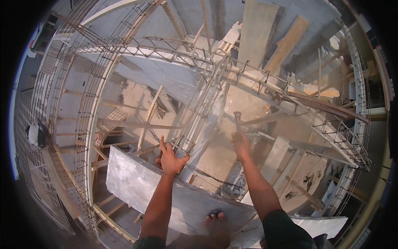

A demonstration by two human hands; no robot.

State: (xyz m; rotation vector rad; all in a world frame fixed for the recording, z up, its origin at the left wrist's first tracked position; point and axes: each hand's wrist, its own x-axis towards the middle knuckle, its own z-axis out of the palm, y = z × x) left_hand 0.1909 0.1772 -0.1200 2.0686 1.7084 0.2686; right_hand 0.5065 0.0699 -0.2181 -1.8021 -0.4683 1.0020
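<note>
My left hand (172, 159) is stretched out with its fingers and thumb spread, beside the near end of a rebar cage (202, 108); I cannot tell if it touches the bars. Farther right, my right hand (241, 146) is closed round a slim metal hand tool (237, 120) with a flared end. That tool points up and away from me, apart from the cage. Thin dark wires (211, 177) run between my forearms. Below them lies a grey board (137, 172), with my sandalled foot (215, 218) on it.
Another rebar cage (161, 47) crosses the far side, and one (331, 128) runs off to the right. Between the beams are deep openings with timber props (149, 118) and a sandy floor (246, 99) below. Long planks (288, 43) lean at the back. A person (37, 133) is at far left.
</note>
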